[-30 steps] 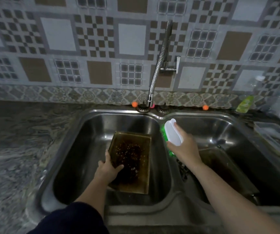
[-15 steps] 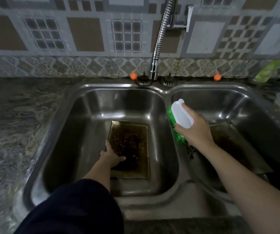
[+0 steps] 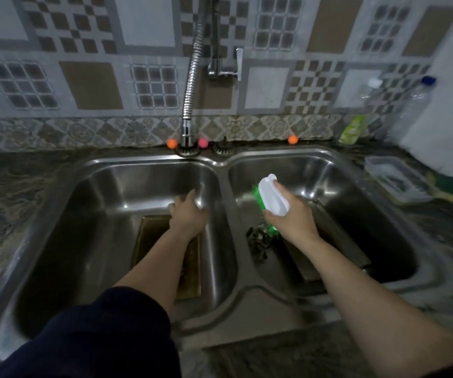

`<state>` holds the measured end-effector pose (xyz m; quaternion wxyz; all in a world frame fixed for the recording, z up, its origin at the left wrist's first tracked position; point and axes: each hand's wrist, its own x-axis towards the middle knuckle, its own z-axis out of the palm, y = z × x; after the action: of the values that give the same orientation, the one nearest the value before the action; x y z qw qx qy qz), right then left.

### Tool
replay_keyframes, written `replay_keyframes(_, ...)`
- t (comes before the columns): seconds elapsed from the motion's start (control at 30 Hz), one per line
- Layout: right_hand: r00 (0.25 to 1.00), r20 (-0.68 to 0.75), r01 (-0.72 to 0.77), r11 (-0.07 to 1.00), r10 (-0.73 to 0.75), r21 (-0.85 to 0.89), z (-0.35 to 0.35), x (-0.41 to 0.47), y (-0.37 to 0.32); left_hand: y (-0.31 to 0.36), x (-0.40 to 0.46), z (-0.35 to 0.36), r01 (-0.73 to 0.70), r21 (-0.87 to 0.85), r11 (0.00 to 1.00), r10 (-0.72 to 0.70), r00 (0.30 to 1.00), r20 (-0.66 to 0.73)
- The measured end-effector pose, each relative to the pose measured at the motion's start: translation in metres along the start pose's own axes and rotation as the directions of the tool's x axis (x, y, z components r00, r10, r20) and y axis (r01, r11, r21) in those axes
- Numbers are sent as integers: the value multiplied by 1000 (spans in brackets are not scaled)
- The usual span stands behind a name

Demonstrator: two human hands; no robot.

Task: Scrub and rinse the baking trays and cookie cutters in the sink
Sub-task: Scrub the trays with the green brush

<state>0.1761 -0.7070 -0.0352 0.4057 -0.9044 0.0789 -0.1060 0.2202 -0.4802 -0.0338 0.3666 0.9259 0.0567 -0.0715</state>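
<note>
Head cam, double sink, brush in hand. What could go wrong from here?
1. The left hand is lifted off the tray in the left basin; unbraced, the tray may slide on the steel once scrubbing starts.
2. The right hand holds the brush over the right basin, above a dark clump of small items. A slip could drop it onto them.
3. The picture is dim and blurred, so grime could be missed.
</note>
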Motion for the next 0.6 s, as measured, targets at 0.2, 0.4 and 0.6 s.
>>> replay_keyframes(0.2,999,21,-42,995,44,-86,-55,9,53,88,-12,67,-209,-20,978,209,978,25)
replay_keyframes(0.4,972,109,-197,973,210,-122,-95,22,115,117,-28,161,-99,-18,995,100,957,273)
replay_keyframes(0.6,949,184,-230,960,258,-160,-103,49,162,124,-31,216,59,155,986,-109,935,338)
